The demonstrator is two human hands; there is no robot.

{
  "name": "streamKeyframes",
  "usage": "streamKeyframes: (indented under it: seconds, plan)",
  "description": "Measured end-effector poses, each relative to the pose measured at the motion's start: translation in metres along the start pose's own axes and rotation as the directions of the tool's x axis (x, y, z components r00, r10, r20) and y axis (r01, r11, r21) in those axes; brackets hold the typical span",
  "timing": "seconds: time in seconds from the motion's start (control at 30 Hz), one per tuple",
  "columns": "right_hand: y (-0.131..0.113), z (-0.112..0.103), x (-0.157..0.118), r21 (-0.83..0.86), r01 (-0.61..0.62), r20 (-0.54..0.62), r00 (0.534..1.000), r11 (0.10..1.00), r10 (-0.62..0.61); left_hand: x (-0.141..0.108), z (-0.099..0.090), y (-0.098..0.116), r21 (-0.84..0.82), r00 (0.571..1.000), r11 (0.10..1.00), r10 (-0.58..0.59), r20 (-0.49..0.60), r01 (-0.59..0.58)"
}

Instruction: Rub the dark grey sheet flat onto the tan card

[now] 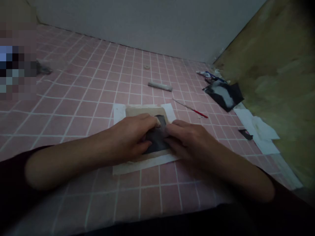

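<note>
A dark grey, thin sheet (156,141) lies over a beige panel (145,110), between my two hands. The panel rests on a larger white paper (119,113). My left hand (137,134) is closed at the sheet's left side, thumb and fingers bent against it; a pale spot shows at its fingertips, too small to name. From the other side, my right hand (184,134) pinches the sheet's right edge. The fingertips of both hands are close together, and part of the sheet between them looks raised. The hands cover much of the panel.
Beyond the paper lie a grey bar (159,86), a small round piece (147,67) and a thin red-handled tool (200,113). To the right are a black sheet with whitish smears (225,95), white papers (264,131) and a dark scrap (245,134) by the yellowish wall (275,72).
</note>
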State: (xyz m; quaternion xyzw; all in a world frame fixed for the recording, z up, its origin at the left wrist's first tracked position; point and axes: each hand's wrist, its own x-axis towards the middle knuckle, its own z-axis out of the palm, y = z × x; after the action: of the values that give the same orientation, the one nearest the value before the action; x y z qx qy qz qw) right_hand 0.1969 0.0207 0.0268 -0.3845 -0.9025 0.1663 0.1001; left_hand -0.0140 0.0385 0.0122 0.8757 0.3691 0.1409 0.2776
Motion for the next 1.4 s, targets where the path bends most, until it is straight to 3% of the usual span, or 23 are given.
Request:
streamKeyframes:
  seconds: [0.1,0.27,0.43,0.6,0.8,0.97,1.13,1.3,1.4]
  plan:
    - [0.001,0.0,-0.001,-0.037,-0.042,0.0,0.999,0.998,0.042,0.0,0.0,0.0,0.0,1.0,1.0,0.002,0.013,-0.002]
    - [-0.005,0.008,-0.001,0.075,0.105,-0.024,0.994,0.992,-0.103,0.0,-0.001,0.0,-0.016,1.0,1.0,0.025,-0.017,-0.025]
    - [0.0,0.002,-0.008,-0.05,0.019,0.055,0.998,0.999,-0.016,0.0,-0.001,0.0,-0.014,1.0,1.0,0.017,0.01,-0.017]
    - [-0.003,0.006,-0.006,0.086,0.153,0.023,0.988,0.985,-0.155,0.0,0.0,0.0,-0.001,0.999,0.999,0.035,-0.019,-0.035]
    - [0.002,-0.001,-0.011,-0.051,0.001,0.121,0.993,0.999,0.005,0.001,-0.003,0.004,0.012,1.0,1.0,0.012,0.025,-0.012]
    - [-0.005,-0.002,-0.008,0.084,0.074,0.081,0.993,0.994,-0.081,0.0,-0.001,0.0,0.008,1.0,1.0,0.021,-0.014,-0.021]
    - [-0.003,-0.008,-0.013,-0.038,-0.033,0.146,0.989,0.999,0.038,0.0,-0.001,-0.001,0.005,1.0,1.0,0.029,0.012,-0.029]
    - [-0.007,0.003,-0.011,0.064,0.115,0.087,0.989,0.991,-0.121,0.0,0.0,-0.001,0.003,0.999,0.999,0.038,-0.013,-0.038]
    - [-0.003,0.001,-0.012,0.03,0.047,0.129,0.99,0.998,-0.05,0.0,0.0,-0.001,0.001,0.999,0.999,0.047,-0.009,-0.047]
